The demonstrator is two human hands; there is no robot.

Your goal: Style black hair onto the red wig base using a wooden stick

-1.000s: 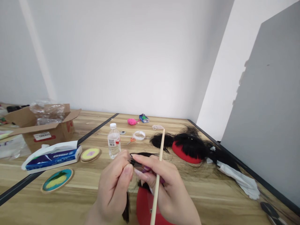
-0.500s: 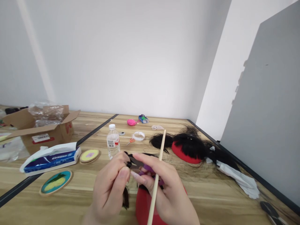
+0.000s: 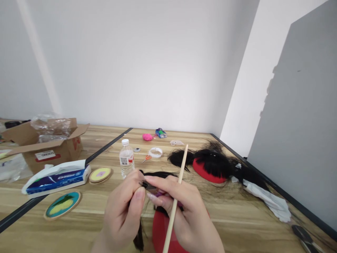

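Observation:
My left hand is closed in a pinch on a lock of black hair; one end shows above the thumb and the rest hangs below the hand. In my right hand are small scissors with purple handles, mostly covered by the fingers. Their dark blades meet the hair end beside my left thumb. A pale wooden stick also rests across the right hand, slanting up. Beneath the hands sits a red dome-shaped cap with black hair at its top, partly hidden.
Right of centre lies another red cap with black hair, near a white cloth and a black-handled tool. A water bottle, orange scissors and tape roll stand ahead. Leftward are tissues, embroidery hoops and a carton.
The scissors in my right hand have closed from a wider spread, and their purple handles show less. The lock of hair hangs lower beneath my left hand.

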